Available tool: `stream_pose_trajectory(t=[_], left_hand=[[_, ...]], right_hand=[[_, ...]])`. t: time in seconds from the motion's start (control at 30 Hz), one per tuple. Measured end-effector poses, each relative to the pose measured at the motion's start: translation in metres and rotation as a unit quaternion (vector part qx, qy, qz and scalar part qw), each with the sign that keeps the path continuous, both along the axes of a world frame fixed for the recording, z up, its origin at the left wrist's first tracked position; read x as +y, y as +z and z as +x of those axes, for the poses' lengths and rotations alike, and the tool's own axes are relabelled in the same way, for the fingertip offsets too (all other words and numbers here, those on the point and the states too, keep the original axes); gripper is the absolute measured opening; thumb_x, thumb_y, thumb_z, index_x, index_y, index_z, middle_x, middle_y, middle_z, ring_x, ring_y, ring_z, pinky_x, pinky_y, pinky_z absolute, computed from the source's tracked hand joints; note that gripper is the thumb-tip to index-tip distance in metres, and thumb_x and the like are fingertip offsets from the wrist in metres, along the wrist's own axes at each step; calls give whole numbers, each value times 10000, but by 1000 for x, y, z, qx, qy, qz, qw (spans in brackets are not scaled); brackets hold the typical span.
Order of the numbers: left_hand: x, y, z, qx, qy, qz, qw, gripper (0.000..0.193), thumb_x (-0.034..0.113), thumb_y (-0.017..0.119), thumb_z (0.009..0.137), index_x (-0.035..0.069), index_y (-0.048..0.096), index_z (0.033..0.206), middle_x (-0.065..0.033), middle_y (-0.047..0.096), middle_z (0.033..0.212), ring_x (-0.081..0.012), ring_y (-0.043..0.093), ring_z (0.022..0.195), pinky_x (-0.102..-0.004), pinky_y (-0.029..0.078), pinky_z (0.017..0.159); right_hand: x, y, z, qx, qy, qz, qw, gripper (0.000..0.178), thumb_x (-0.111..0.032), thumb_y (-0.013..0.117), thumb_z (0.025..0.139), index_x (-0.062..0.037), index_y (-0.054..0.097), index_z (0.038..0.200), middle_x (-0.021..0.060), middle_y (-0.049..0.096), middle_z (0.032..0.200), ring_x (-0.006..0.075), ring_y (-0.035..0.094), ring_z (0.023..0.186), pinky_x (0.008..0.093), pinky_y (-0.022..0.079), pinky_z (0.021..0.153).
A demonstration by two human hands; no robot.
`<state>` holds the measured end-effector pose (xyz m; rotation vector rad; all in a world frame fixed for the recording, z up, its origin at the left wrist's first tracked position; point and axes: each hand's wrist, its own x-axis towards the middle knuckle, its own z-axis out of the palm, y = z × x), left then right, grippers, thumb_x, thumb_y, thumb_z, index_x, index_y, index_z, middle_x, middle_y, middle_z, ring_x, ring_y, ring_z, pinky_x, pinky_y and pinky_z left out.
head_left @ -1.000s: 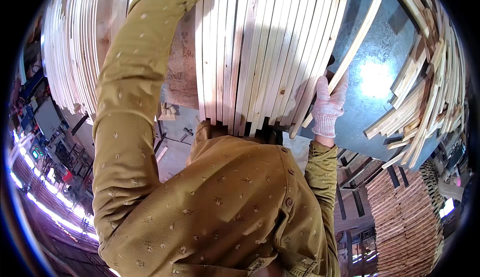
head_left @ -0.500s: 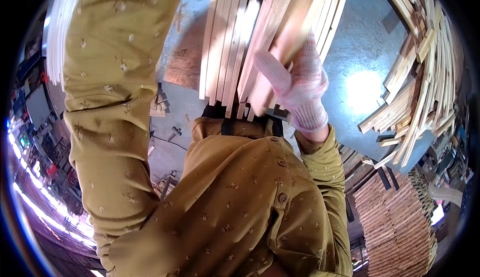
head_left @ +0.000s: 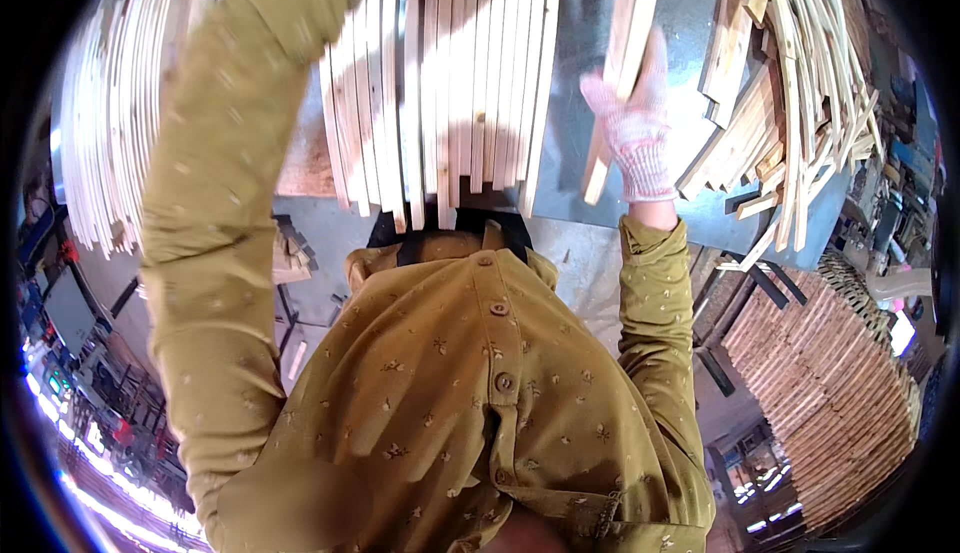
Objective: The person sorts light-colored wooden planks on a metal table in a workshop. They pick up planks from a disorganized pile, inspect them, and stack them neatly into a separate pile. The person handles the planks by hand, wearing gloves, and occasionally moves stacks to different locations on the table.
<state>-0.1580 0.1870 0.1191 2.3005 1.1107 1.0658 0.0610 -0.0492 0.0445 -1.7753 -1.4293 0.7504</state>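
Wood [head_left: 632,23] in right hand [head_left: 638,133], now apart from slats [head_left: 490,73]

Bright white light washes over the wooden strips [head_left: 450,83] in the upper middle, bleaching parts of them, while dark shadows cut across others. Beside the right hand [head_left: 641,128], a pale glare glows on the blue-grey tabletop [head_left: 572,113]. The left sleeve [head_left: 235,133] is softened by motion blur, and a smooth smudge hides part of the shirt [head_left: 450,373] at lower left. White streaks shine through the dim, purplish background there. The fisheye bends straight edges toward black corners, with blue fringing along the left rim.
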Motion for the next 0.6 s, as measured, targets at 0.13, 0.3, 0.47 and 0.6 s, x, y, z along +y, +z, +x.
stream_pose_trajectory(t=[0.13, 0.3, 0.47, 0.6], left_hand=[[-98, -74, 1, 103, -156, -197, 963, 694, 556, 471, 996, 135, 406, 1544, -85, 337, 1630, -257, 277, 1518, -500, 154, 1258], [-161, -98, -1, 449, -199, -6, 871, 737, 564, 529, 959, 124, 378, 1531, -103, 471, 1519, -280, 401, 1443, -593, 195, 1214], [-158, -96, -4, 492, -229, -31, 840, 734, 566, 491, 979, 147, 339, 1563, -83, 406, 1589, -268, 343, 1491, -584, 133, 1238], [-154, -100, -6, 516, -246, -15, 821, 726, 585, 433, 999, 171, 311, 1582, -61, 361, 1624, -258, 288, 1523, -566, 95, 1255]], right_hand=[[-55, -50, -15, 54, -34, -79, 995, 968, -119, 780, 820, 85, 195, 1563, 257, 506, 1454, 313, 555, 1284, 353, 466, 1081], [-46, -27, -50, 39, 0, -266, 963, 596, -289, 754, 883, -107, 528, 1404, 129, 737, 1021, 312, 719, 926, 412, 551, 829], [-35, -17, -57, -148, 39, -283, 947, 839, -482, 834, 778, -59, 479, 1409, 206, 662, 1083, 383, 660, 1024, 446, 545, 847], [-42, -37, -36, 9, 35, -177, 984, 862, -427, 874, 738, -18, 482, 1388, 213, 663, 1190, 384, 648, 1091, 432, 532, 908]])
